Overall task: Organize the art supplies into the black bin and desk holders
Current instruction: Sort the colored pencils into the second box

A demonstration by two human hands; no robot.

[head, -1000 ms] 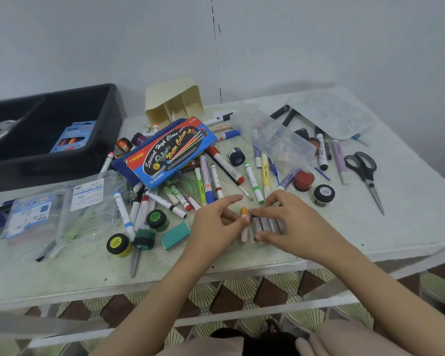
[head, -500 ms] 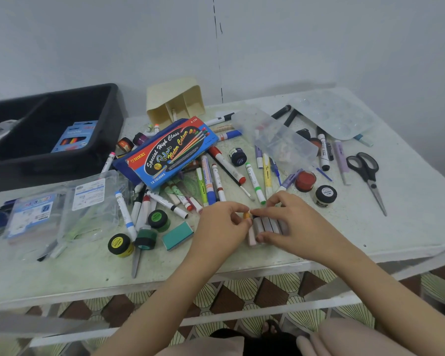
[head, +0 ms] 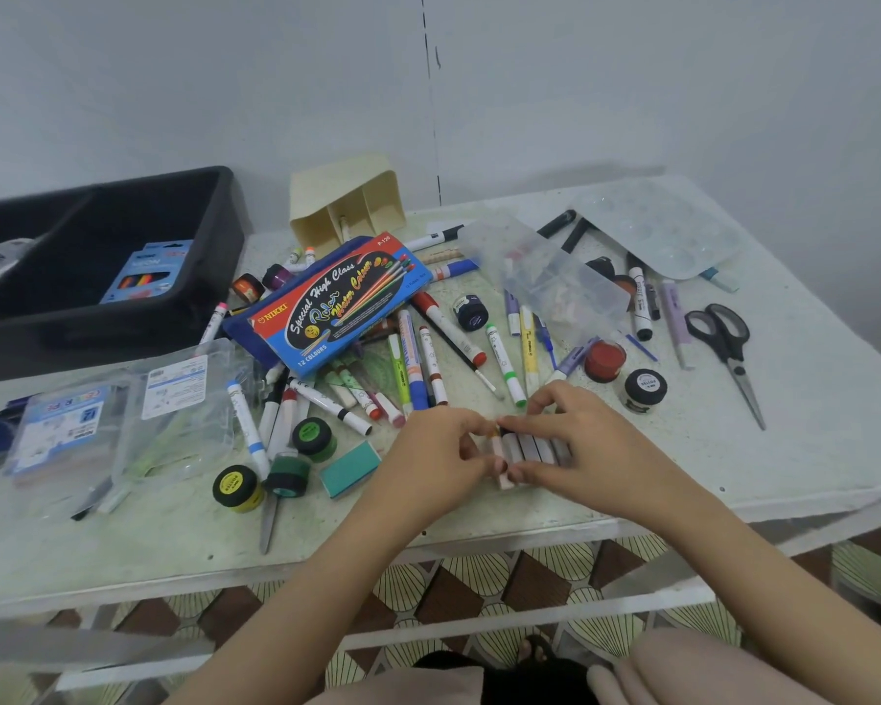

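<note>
A row of short pale crayon sticks lies side by side near the table's front edge. My right hand lies over the row with fingers curled round it. My left hand pinches the leftmost stick, a pinkish one with an orange tip, against the row. The black bin stands at the back left with a blue crayon pack inside. A cream desk holder lies tipped on its side behind the pile of markers.
A blue Nikki watercolour box rests on the markers. Clear plastic packets lie left, paint jars and a teal eraser near the front. A clear box, a palette and scissors lie to the right.
My left hand has pushed the orange-tipped stick rightward up against the row under my right hand. The two hands have closed together.
</note>
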